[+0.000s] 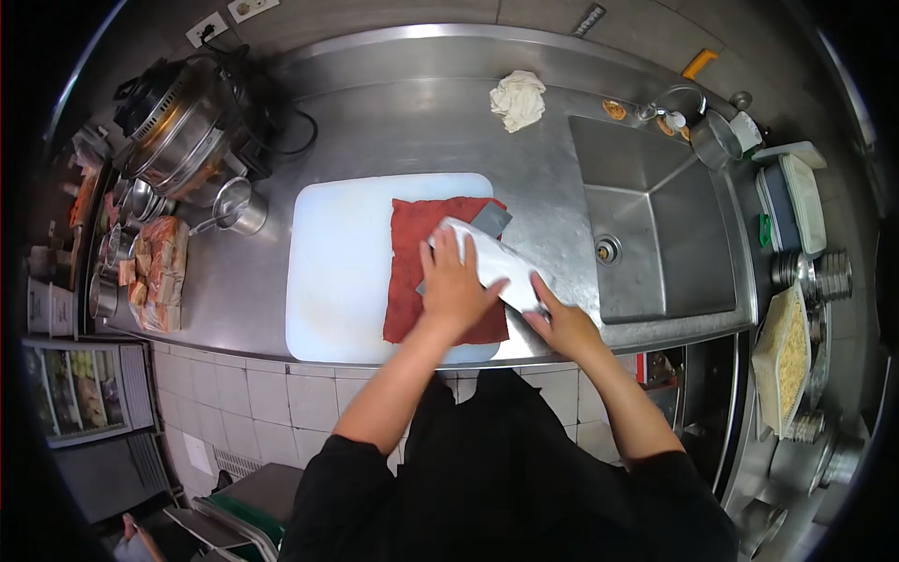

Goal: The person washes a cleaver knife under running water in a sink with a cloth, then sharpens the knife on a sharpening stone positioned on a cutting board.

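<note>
A wide, shiny cleaver [498,265] lies slantwise over a flat grey block [493,220] that looks like a whetstone. My right hand [566,328] is closed around the cleaver's handle at the lower right. Fingers spread, my left hand [453,281] presses flat on the blade near its far end. Under the block is a red cloth [406,272], spread over the right part of a white cutting board [337,253]. The blade and my left hand hide the middle of the block.
Right of the board is a steel sink [655,253] with a faucet [688,89]. A crumpled white cloth [518,100] lies near the back wall. On the left stand a steel pot [241,208], a bagged loaf [164,272] and a large appliance [183,131].
</note>
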A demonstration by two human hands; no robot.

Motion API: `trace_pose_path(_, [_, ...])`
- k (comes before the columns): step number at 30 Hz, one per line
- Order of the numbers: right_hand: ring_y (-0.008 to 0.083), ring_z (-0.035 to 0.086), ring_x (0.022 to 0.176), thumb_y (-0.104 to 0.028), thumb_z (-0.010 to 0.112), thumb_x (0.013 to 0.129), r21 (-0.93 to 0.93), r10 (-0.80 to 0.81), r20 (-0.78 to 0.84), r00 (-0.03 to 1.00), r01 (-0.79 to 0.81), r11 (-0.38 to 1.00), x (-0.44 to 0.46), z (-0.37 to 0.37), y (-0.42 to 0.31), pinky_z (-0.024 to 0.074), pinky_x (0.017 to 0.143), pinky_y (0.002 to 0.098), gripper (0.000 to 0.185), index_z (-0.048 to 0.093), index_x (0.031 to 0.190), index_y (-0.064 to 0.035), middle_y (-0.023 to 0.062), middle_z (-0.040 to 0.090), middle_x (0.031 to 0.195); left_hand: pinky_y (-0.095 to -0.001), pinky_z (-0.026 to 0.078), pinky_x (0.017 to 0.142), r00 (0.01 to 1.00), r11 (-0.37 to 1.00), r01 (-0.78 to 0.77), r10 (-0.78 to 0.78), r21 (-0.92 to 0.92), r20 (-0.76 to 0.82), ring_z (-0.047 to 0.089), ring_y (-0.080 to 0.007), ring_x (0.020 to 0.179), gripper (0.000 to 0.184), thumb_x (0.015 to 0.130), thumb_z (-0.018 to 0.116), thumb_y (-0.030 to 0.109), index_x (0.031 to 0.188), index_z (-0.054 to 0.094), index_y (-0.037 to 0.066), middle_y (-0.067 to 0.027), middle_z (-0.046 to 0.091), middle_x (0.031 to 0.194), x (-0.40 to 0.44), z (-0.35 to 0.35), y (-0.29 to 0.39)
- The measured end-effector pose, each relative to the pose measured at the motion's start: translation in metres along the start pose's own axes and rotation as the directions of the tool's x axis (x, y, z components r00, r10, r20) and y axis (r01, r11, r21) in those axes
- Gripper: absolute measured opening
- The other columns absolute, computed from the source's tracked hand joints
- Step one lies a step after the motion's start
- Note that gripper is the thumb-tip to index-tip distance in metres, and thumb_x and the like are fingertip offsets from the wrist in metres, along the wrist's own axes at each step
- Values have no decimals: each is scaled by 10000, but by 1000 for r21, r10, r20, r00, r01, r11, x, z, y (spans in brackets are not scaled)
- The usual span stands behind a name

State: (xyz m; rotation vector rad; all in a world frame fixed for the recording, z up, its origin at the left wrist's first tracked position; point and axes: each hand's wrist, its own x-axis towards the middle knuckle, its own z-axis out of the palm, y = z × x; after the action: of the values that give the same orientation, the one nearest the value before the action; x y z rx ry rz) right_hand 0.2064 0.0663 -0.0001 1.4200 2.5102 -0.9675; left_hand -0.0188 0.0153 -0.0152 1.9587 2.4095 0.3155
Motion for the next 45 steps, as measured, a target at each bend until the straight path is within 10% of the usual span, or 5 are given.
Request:
trace_pose_path(5, [436,685,1015,-571,514,975,-22,-58,-22,998,57,998,94,-21,-60,533,891,501,694,324,1585,-301,214,724,1100,-587,145,1221,981,987,160,-156,-27,113,239,-391,1523,959,890,569,686,1513,402,-24,-285,314,1599,84,-15,-79])
trace_pose_path(13, [433,715,865,-514,614,949,22,-70,-75,995,72,997,-9,17,14,559,788,493,771,257,1608,-334,186,747,945,-613,175,1201,998,999,-34,32,-35,-45,279,-486,1473,975,853,634,677,1458,467,-70,-356,359,1534,-19,4,15])
trace_pose_path(20, [403,695,991,-562,538,971,-22,-71,5,997,71,997,96,-20,-62,543,862,477,708,302,1591,-316,194,732,1051,-600,166,1206,989,989,142,-141,-33,51,262,-457,1488,943,882,580,687,1491,449,-21,-322,338,1564,73,-13,-79])
trace_pose_path(27, [418,711,918,-562,587,951,95,-113,-57,992,119,988,3,22,20,554,823,490,766,280,1604,-304,192,744,975,-606,110,1219,998,999,26,-27,20,58,224,-459,1507,974,892,559,702,1509,419,-39,-326,313,1581,-14,-4,2])
trace_pose_path(45, [419,702,971,-579,534,968,-30,-94,-2,996,94,995,78,-8,-41,545,860,489,729,279,1601,-322,203,738,1024,-612,130,1215,988,988,144,-146,56,44,231,-441,1514,959,900,544,703,1517,407,-18,-307,314,1591,49,-7,-58])
